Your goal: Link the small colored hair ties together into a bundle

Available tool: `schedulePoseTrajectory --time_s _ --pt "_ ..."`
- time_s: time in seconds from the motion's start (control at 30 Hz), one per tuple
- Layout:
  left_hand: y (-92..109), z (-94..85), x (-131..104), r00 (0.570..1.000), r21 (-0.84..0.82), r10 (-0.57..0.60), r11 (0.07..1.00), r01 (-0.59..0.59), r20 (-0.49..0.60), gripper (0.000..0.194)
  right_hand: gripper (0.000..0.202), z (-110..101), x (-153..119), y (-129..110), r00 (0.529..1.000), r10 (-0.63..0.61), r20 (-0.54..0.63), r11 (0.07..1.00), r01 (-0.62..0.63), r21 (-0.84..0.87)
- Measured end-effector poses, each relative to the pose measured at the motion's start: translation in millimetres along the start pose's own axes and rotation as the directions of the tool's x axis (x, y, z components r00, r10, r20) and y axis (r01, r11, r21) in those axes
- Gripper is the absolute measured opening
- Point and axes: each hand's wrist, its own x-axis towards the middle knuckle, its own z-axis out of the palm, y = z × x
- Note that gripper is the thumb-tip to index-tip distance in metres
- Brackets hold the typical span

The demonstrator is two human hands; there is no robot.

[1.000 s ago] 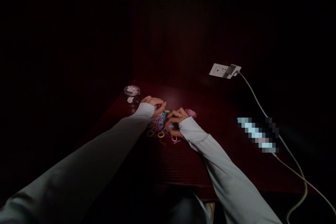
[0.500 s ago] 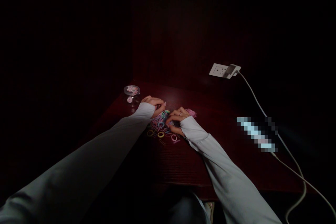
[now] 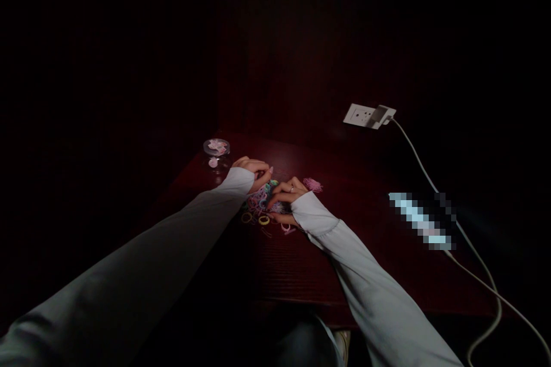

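Colourful hair ties lie in a loose pile on the dark red table. At the pile's far left edge, my left hand is closed with its fingers curled in; whatever is inside them is hidden. My right hand, with a ring on one finger, reaches over the pile's right side, thumb and fingers apart. A yellow hair tie lies just left of its thumb, and a pink one lies below, partly covered. Behind the right hand sits a bunch of pink hair ties.
A clear lidded jar with pink pieces stands at the table's far left. On the wall, a charger is plugged into a socket. Its white cable hangs down on the right. A pixelated device lies right of my arm.
My right hand has moved a little left, further over the pile, and its thumb and fingers are spread. The pink bunch behind it shows more fully. My left hand stays in place.
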Motion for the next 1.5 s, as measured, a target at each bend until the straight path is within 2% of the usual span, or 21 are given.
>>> schedulePoseTrajectory --time_s 0.23,0.5,0.63,0.8,1.1,1.4,1.5 --pt "0 0.9 -1 1.0 -0.011 0.003 1.0 -0.003 -0.017 0.043 0.007 4 3 3 1.0 0.016 -0.018 0.999 -0.016 0.033" --pt "-1 1.2 -1 1.0 -0.015 0.015 1.0 -0.015 -0.024 0.042 0.015 5 4 9 0.997 0.007 -0.079 0.998 -0.003 0.056" --pt "-1 1.7 -1 0.999 -0.024 0.022 0.999 -0.023 -0.036 0.043 0.005 7 5 10 0.997 0.048 -0.057 0.998 -0.046 0.034" --pt "-3 2.8 -1 0.999 -0.024 0.028 0.999 -0.029 -0.042 0.042 0.014 5 2 7 1.0 0.009 -0.017 1.0 -0.009 0.009" --pt "-4 4.6 -1 0.998 -0.018 0.03 0.999 -0.031 -0.057 0.041 0.01 -2 3 1 1.0 -0.02 -0.007 1.0 0.02 0.004" --pt "-4 6.8 -1 0.997 -0.015 0.048 0.999 -0.049 -0.062 0.044 0.021 -5 2 2 0.997 0.018 -0.079 1.0 -0.016 0.026" --pt "-2 7.6 -2 0.994 -0.03 0.106 0.994 -0.107 -0.033 0.044 0.019 -8 2 0 0.995 0.052 -0.079 0.998 -0.049 0.04"
